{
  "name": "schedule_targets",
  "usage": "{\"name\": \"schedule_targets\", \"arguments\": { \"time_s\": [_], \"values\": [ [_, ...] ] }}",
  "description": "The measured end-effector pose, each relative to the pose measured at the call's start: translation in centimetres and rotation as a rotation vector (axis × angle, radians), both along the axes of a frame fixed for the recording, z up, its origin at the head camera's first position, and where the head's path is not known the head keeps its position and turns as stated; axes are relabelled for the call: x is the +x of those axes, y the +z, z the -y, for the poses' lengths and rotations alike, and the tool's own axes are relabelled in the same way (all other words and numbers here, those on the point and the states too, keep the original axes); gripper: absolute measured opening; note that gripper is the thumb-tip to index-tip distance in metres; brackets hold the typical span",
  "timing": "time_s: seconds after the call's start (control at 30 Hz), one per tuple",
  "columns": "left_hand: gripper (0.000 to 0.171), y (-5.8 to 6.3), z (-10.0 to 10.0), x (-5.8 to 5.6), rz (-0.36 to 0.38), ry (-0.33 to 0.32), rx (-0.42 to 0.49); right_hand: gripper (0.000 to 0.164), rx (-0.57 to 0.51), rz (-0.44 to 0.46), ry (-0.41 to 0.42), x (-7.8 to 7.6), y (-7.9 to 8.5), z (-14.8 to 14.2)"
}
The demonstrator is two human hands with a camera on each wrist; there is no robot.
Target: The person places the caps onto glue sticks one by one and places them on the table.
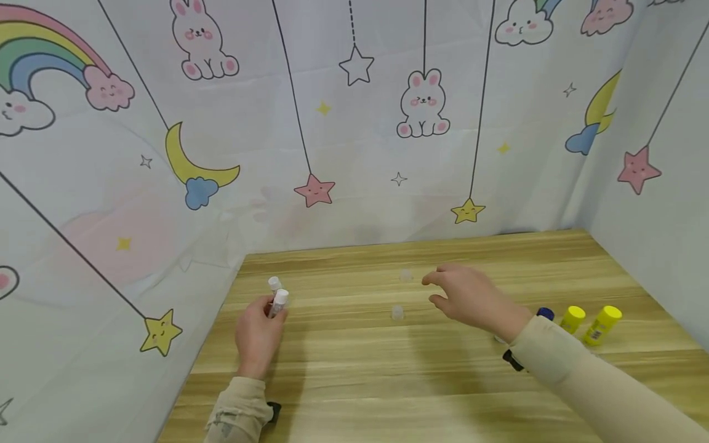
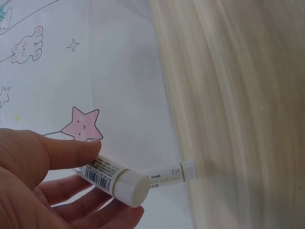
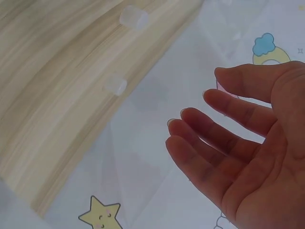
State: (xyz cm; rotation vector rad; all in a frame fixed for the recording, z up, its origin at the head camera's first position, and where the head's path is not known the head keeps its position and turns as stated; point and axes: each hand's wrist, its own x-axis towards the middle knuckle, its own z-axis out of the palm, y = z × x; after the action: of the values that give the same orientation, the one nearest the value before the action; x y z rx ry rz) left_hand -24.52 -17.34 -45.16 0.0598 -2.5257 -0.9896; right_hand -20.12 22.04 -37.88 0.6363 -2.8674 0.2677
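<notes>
My left hand [image 1: 257,335] pinches a white glue stick [image 1: 280,300] between thumb and fingers at the table's left side. In the left wrist view its barcode and white end [image 2: 133,189] face the camera. A second white glue stick [image 1: 274,283] is just behind it, partly hidden by the first. Over the right half of the table, my right hand [image 1: 468,296] is held with loosely bent fingers, nothing between them. To its left are two small translucent caps: the far cap [image 1: 406,275] and the near cap [image 1: 397,313]. Both also show in the right wrist view.
On the right of the wooden table [image 1: 354,369] stand two yellow glue sticks, one inner [image 1: 573,319] and one outer [image 1: 604,323]. A dark blue top [image 1: 545,313] shows beside them, partly behind my right forearm. A printed white curtain [image 1: 360,135] borders the table's back and sides.
</notes>
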Motion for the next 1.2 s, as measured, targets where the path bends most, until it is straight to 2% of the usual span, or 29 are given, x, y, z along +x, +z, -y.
{"name": "schedule_targets", "arguments": {
  "time_s": [0.37, 0.6, 0.73, 0.87, 1.2],
  "values": [
    [0.037, 0.9, -0.4, 1.0, 0.010, 0.001, 0.022, 0.029, -0.038, 0.031, 0.030, -2.0, -1.8, 2.5],
    [0.033, 1.8, -0.8, 1.3, -0.046, -0.026, 0.009, 0.029, -0.072, 0.091, 0.006, -3.6, -3.9, 3.7],
    [0.031, 2.3, -1.2, 1.1, -0.099, -0.039, -0.032, 0.032, -0.079, 0.090, 0.007, -4.2, -5.2, 4.1],
    [0.031, 2.9, -2.0, 0.9, -0.145, -0.072, -0.044, 0.033, -0.096, 0.092, 0.011, -4.5, -6.3, 4.5],
    [0.031, 4.8, -5.1, 0.5, -0.168, -0.150, -0.001, 0.028, -0.081, 0.099, 0.037, -4.9, -7.8, 5.0]
  ]
}}
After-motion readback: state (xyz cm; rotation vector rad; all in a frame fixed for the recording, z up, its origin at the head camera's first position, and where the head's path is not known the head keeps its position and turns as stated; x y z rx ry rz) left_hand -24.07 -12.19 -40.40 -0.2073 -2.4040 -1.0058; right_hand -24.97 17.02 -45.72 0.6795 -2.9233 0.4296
